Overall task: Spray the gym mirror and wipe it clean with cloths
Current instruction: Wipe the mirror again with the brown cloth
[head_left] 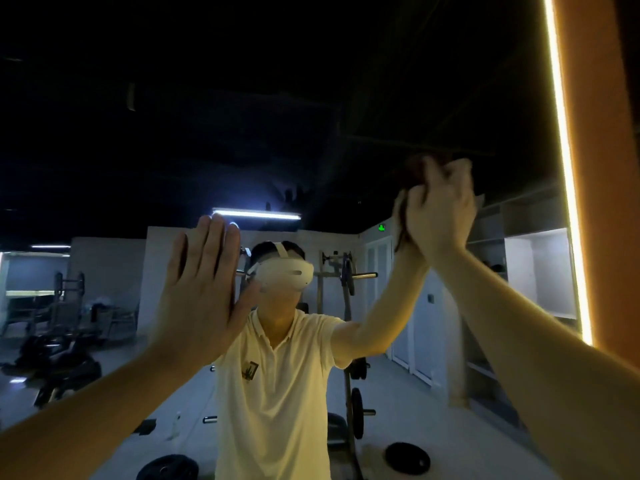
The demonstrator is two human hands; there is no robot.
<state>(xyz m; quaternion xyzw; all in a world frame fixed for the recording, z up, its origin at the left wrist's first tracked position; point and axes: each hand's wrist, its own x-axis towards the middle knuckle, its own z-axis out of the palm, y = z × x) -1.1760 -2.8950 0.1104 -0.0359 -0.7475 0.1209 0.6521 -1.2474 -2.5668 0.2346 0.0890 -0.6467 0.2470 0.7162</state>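
Wiping is my step now: right hand (438, 213) grips a dark cloth (417, 169) on the mirror (277, 98), left hand (202, 285) flat, fingers straight. Next, probably, firm strokes downward below that hand.

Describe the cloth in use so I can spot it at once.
Find the glowing light strip down the right edge of the mirror and look just left of it. There the right hand grips a bunched cloth against the mirror. It is dark reddish-brown; the left hand, lower, lies flat and bare.
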